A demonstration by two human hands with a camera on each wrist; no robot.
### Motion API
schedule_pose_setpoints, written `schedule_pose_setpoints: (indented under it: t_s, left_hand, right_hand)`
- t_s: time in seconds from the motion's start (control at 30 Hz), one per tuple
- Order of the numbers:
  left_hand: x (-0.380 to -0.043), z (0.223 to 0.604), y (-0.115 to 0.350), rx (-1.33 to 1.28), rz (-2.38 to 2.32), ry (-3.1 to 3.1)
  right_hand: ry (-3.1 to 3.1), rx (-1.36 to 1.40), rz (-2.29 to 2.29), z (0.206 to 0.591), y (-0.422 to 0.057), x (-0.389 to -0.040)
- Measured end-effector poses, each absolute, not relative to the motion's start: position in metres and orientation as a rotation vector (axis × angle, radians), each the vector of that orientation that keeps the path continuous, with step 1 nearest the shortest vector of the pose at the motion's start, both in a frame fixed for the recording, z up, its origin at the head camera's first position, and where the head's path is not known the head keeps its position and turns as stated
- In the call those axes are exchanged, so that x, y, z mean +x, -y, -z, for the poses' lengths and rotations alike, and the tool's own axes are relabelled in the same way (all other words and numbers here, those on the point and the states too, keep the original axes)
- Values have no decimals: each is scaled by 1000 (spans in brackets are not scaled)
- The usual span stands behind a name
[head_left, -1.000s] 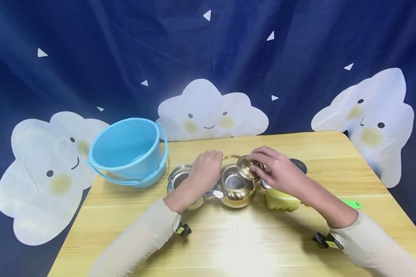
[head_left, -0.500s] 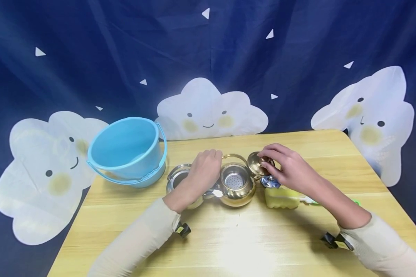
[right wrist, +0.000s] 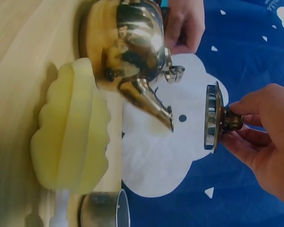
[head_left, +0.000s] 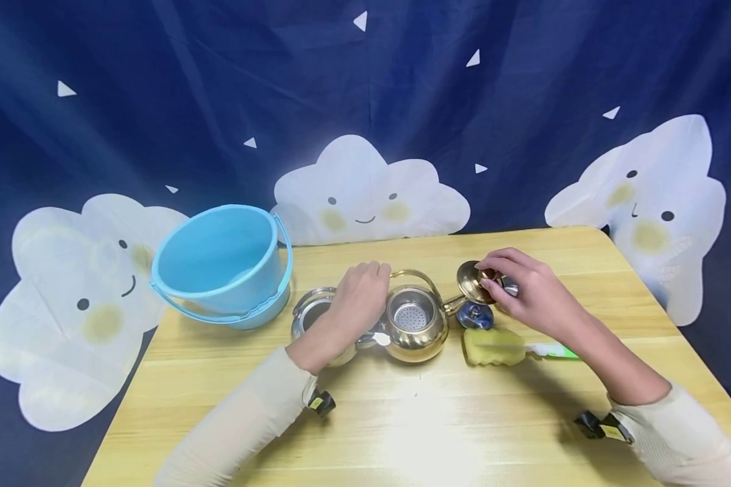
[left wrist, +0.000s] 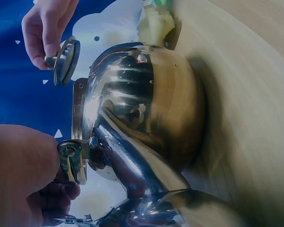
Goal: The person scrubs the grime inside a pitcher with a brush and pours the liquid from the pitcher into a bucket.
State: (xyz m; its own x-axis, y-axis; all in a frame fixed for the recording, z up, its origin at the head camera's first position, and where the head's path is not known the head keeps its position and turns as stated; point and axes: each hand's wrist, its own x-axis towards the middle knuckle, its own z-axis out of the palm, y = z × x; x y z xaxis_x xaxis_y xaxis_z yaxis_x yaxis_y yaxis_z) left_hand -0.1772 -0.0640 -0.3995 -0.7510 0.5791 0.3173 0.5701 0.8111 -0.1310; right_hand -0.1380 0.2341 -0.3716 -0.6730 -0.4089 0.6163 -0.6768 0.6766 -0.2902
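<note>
My right hand [head_left: 526, 287] pinches the knob of a gold teapot lid [head_left: 472, 282], held above the table to the right of the gold teapot [head_left: 417, 343]. In the right wrist view, thumb and fingers close on the knob of the lid [right wrist: 211, 118], which stands on edge. The teapot is uncovered, with a perforated strainer [head_left: 411, 316] inside. My left hand [head_left: 361, 297] grips the teapot's handle [head_left: 423, 276] at its left end; in the left wrist view, the fingers [left wrist: 57, 198] curl beside the hinge. A silver teapot [head_left: 307, 314] stands partly hidden under my left forearm.
A light blue bucket [head_left: 225, 264] stands at the back left. Right of the gold teapot lie a shiny silver lid [head_left: 475, 315] and a yellow sponge brush [head_left: 493, 348] with a white and green handle. A metal cylinder [right wrist: 99, 209] lies beyond, partly hidden by my right hand.
My right hand has carried the gold lid to the right, away from the teapot's opening, uncovering the silver lid and brush in view. The left hand has stayed at the handle.
</note>
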Motion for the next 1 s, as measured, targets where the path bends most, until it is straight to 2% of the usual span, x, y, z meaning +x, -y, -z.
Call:
schedule_pose_setpoints:
  t_s: [1.0]
  left_hand:
    - [-175, 395, 63, -893, -41, 2642]
  right_hand:
    - [2422, 592, -638, 399, -285, -122]
